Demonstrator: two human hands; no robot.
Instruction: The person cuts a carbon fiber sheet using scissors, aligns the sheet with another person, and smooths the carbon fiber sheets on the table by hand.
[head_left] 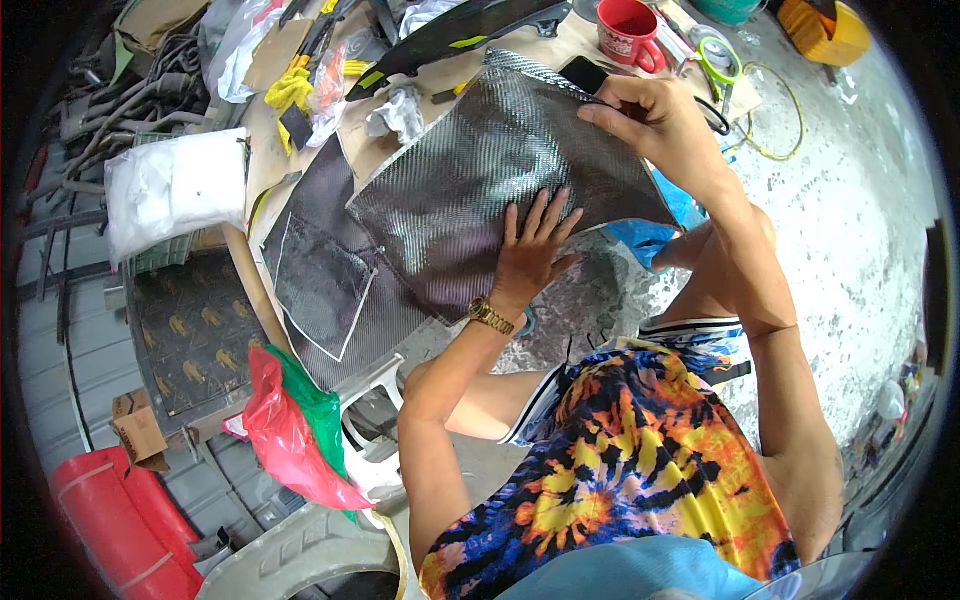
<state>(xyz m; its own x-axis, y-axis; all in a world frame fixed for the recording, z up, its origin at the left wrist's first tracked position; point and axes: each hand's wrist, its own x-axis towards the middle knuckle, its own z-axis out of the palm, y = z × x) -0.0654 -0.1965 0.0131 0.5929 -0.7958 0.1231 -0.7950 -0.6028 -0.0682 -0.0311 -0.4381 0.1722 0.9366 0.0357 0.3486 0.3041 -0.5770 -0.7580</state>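
Observation:
A glossy dark sheet of woven carbon-fibre cloth (430, 190) is raised over the near side of the table, slanting, with its far edge curled over. My left hand (538, 245), a gold watch on its wrist, rests flat on the sheet with fingers spread. At the sheet's upper right edge, my right hand (650, 115) pinches it between thumb and fingers. Under and left of it lies a larger dark woven sheet (325, 360), bearing a smaller white-edged dark piece (322, 285). A dark phone-like slab (583, 74) lies just behind my right fingers.
Behind the sheet are a red mug (625, 35), a green tape roll (719, 62), crumpled paper (400, 115) and yellow gloves (290, 92). A wrapped white package (178, 190) sits at the left. Nearer me hangs a red plastic bag (290, 435) beside a white chair (383, 425).

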